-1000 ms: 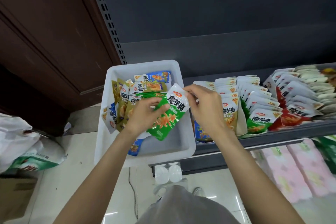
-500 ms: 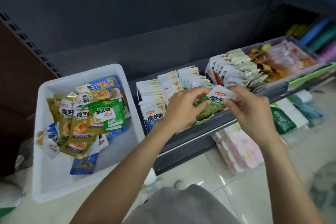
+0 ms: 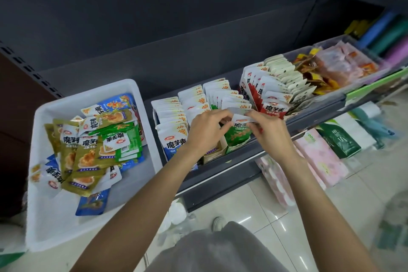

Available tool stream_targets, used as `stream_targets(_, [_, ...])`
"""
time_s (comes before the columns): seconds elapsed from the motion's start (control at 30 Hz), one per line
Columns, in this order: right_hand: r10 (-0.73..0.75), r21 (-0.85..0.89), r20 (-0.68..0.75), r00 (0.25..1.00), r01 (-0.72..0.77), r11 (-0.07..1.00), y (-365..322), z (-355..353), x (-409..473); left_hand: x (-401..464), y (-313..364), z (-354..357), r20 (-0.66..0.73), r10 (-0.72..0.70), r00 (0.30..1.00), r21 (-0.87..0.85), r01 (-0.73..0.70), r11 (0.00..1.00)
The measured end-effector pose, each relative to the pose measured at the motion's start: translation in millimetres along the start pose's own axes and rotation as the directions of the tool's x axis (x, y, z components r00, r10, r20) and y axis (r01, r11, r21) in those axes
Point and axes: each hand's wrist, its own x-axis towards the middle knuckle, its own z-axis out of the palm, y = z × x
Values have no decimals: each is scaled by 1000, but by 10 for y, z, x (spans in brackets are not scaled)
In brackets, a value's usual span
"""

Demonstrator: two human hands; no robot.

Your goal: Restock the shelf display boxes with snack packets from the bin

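Observation:
A green snack packet (image 3: 239, 132) with a white top stands at the front of the green display box (image 3: 237, 149) on the shelf. My left hand (image 3: 206, 132) and my right hand (image 3: 268, 131) both pinch its white top edge from either side. To the left, the white bin (image 3: 88, 223) holds several loose packets in gold, green and blue. Blue (image 3: 174, 139), gold-box and red (image 3: 272, 107) rows of packets fill the neighbouring display boxes.
The dark shelf edge (image 3: 231, 165) runs across below my hands. Further right on the shelf sits a clear tray of orange and red snacks (image 3: 331, 68). Pink and green tissue packs (image 3: 324, 157) lie on the lower level. The tiled floor lies below.
Both hands carried the green packet from above the bin rightward to the shelf, then lowered it into the front of the green display box. The view swung right.

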Motion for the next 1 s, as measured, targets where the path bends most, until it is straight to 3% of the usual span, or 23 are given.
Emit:
stream_targets(0.27, [130,-85,74,989,-124,989,-53,223,20,16,-46,42,-104,59,993,198,-38,979])
stream_targets(0.4, [189,-138,-11,982,-189,972,-115,226,38,56,-46,55,-127,20,992,259,14,966])
stream_targets(0.53, [314,3,-198,929,-319,948,-208,8,-26,63,-68,-16,-112,-55,992,207,77,975])
stream_targets(0.67, [313,228,-238,919,-260,938,-450,-181,-93,-101,-44,-184,-123,-107,987,76,117,990])
stream_targets(0.77, [252,332,-206,945,-175,927,-695,-179,-65,-395,-118,-451,-311,-114,943,-27,112,993])
stream_targets(0.87, [113,397,-155,981,-43,917,-1009,-2,48,-830,-401,-790,-526,-111,843,-5,128,992])
stream_targets(0.93, [-6,427,-80,997,40,903,-1266,210,158,-1155,-664,-1028,-574,-129,809,94,222,971])
stream_targets(1.0, [-144,427,33,989,116,897,-1546,467,271,-1453,-960,-1213,-530,-203,823,195,351,916])
